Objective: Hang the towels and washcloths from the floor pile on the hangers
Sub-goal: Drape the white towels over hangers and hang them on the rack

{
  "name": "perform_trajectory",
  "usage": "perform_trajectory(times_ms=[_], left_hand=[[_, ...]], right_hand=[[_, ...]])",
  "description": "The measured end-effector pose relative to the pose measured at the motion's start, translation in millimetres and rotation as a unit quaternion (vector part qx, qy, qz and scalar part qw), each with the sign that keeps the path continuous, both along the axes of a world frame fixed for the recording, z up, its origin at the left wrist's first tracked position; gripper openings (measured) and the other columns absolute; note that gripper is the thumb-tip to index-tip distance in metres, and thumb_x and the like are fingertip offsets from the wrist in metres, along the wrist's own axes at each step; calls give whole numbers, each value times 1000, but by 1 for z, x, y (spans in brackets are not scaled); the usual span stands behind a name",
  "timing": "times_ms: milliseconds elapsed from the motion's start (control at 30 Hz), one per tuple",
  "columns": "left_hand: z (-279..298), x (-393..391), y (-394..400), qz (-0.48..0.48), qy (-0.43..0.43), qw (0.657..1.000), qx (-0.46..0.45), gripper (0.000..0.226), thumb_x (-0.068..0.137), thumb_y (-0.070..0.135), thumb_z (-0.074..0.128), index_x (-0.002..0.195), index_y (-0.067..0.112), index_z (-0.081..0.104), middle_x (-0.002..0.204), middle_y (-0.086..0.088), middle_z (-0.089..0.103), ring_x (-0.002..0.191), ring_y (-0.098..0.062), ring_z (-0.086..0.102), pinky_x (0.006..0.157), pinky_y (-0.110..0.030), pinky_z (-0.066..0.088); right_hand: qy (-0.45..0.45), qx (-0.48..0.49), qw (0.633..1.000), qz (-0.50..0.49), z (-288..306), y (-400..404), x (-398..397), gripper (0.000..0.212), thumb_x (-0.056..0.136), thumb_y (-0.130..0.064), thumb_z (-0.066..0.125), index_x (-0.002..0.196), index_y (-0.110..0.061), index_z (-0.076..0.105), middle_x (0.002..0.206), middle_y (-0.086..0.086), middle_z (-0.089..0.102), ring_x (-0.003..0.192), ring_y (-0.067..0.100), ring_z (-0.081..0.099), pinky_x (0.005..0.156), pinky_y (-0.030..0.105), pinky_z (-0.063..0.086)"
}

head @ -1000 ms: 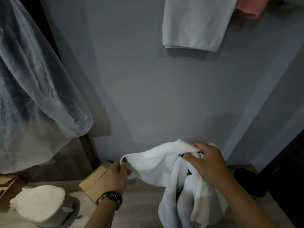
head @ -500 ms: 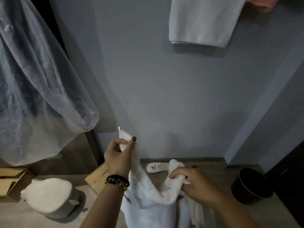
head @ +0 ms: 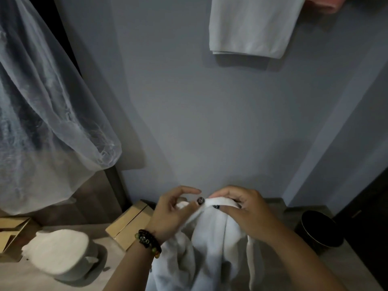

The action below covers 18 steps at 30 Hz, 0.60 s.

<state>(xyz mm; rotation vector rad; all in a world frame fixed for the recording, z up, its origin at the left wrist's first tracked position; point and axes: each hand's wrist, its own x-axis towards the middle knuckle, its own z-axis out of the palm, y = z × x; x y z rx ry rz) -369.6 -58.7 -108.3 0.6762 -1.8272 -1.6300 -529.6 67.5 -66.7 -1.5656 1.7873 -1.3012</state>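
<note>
Both hands hold a white towel [head: 212, 244] up in front of the wall [head: 210, 127], low in the view; its body hangs down toward the floor [head: 25, 276]. The right hand [head: 245, 215] pinches the top edge between thumb and curled fingers; the left hand [head: 174, 213] grips the cloth just beside it, thumb on the fold and forefinger raised free. This looks like the step of finding and gathering an edge before hanging. Next, the towel likely has to be lifted to the far upper right, where a grey towel [head: 252, 26] and a pink one [head: 325, 5] already hang; no hanger itself shows. The wall between is bare, so there is room to rise. A plastic cover [head: 46, 106] hangs at left, a box [head: 130, 225] sits near the left wrist, and a dark bin [head: 319, 227] stands at right.
</note>
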Motion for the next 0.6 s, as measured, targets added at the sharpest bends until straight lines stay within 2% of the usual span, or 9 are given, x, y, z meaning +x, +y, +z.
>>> perform_trajectory(times_ms=[33,100,167,233,333,433,500,600], left_hand=[[1,1,2,-41,-7,999,9,31,72,37,79,101,27,72,82,-13,73,70,-26,64,66,-39,52],[1,0,6,-104,-25,994,-14,28,74,33,82,99,25,74,92,-7,74,85,-26,70,77,-38,57],[1,-6,12,-113,-58,988,-86,10,77,32,80,83,28,72,80,1,72,74,-14,67,68,-29,54],[-4,-12,17,-55,-64,990,-117,20,82,30,75,67,25,64,63,6,60,59,-6,54,56,-22,45],[-10,-14,15,20,1,996,-85,28,81,30,71,66,9,58,61,3,53,58,-9,47,56,-24,40],[-10,-13,13,56,42,997,-33,27,75,39,68,68,14,62,64,-1,60,63,-16,54,62,-33,45],[-9,-11,11,79,63,995,29,28,72,44,70,72,16,65,68,-8,63,67,-24,57,66,-42,48],[-7,-10,12,86,93,988,93,35,70,44,72,79,12,66,75,-15,62,72,-28,57,70,-45,48]], right_hand=[[0,-6,1000,3,4,0,-1,39,82,1,66,84,-37,74,87,-15,73,87,3,68,77,17,51],[2,-13,1000,8,12,0,-1,31,83,3,65,84,-27,76,86,-13,74,86,5,69,78,20,52],[15,-19,1000,9,16,-1,-2,27,84,2,65,85,-22,76,86,-14,74,86,3,69,78,17,51],[46,-34,998,-10,14,-2,-5,33,82,3,64,85,-29,75,88,-18,73,87,0,67,78,13,48],[115,-50,991,-56,1,-3,-16,29,78,-3,60,91,-24,75,88,-22,70,89,-5,64,80,8,45],[175,-8,981,-84,-25,0,-29,26,82,-2,60,99,-16,74,94,-18,68,91,-3,61,82,2,39],[211,40,972,-97,-46,4,-35,27,84,-4,57,103,-17,71,98,-9,68,91,5,60,81,7,40],[180,118,971,-102,-70,13,-39,26,83,-6,54,101,-17,69,93,-11,62,87,6,54,77,18,41]])
